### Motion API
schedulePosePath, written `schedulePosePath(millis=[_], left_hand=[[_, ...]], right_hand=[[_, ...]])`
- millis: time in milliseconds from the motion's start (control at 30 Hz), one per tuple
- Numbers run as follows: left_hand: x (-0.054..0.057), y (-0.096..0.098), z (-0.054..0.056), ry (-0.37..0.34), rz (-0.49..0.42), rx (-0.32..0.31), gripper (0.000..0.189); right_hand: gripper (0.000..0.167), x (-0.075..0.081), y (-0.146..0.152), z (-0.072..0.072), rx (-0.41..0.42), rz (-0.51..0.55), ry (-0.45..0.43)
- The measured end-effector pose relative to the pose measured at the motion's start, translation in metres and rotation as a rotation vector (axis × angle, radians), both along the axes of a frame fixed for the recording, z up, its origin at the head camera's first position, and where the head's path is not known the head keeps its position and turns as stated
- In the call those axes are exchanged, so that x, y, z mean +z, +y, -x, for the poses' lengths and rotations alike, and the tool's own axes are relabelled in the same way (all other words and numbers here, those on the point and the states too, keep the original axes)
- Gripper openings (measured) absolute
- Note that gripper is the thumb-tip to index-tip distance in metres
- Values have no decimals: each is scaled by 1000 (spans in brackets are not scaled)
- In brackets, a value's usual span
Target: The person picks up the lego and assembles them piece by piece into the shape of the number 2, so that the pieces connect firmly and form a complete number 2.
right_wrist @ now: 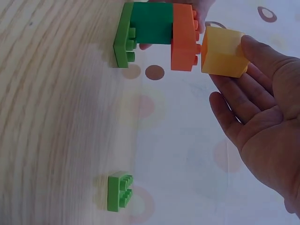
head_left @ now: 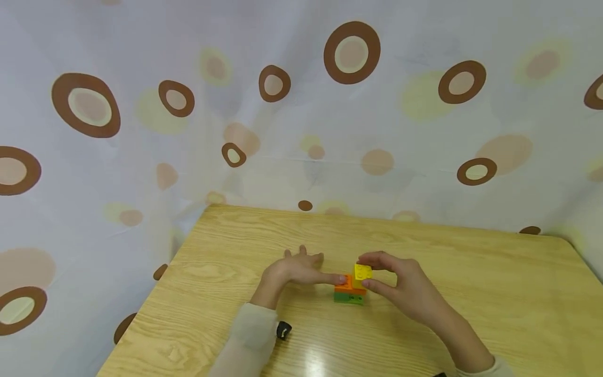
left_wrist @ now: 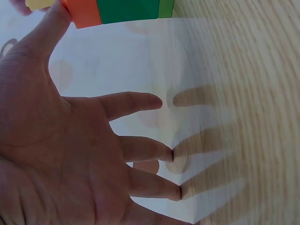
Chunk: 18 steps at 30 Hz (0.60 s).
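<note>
A stack of toy building bricks stands on the table: a light green brick point(right_wrist: 123, 42) at the bottom, a dark green brick point(right_wrist: 152, 23) above it and an orange brick point(head_left: 344, 287) on top. My left hand point(head_left: 298, 268) presses its thumb on the orange brick's studs, its other fingers straight and spread. Between thumb and fingertips my right hand point(head_left: 410, 288) pinches a yellow brick point(head_left: 363, 272). In the right wrist view the yellow brick's hollow underside faces the orange studs, slightly tilted; I cannot tell whether they touch.
A loose light green brick point(right_wrist: 119, 192) lies on the wooden table point(head_left: 226, 246) near the stack, seen only in the right wrist view. Behind the table hangs a white cloth point(head_left: 292, 36) with brown rings. A small black object point(head_left: 283, 330) is beside my left sleeve.
</note>
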State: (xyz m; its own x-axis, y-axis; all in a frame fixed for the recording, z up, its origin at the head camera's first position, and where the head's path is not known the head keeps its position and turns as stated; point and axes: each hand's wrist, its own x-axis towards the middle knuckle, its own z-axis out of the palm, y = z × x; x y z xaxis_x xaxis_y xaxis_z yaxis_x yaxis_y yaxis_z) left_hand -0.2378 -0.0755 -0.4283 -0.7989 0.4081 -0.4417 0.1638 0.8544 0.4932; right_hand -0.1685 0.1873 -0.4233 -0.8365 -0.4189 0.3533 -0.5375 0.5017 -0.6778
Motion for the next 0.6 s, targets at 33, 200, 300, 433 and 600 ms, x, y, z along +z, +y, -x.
schedulePosePath(millis=[33, 200, 300, 433, 600], left_hand=[[-1, 1, 0, -2, -2, 0, 110], [-1, 3, 0, -8, -10, 8, 109], [0, 4, 1, -10, -21, 7, 108], [1, 4, 1, -4, -34, -1, 105], [-1, 0, 2, -7, -44, 11, 102]], right_hand=[[40, 0, -1, 0, -1, -2, -7], [39, -2, -3, -2, -6, -23, -3], [40, -2, -3, -1, -35, -41, -4], [41, -2, -4, -1, -62, -62, 2], [41, -3, -10, -1, -64, -77, 23]])
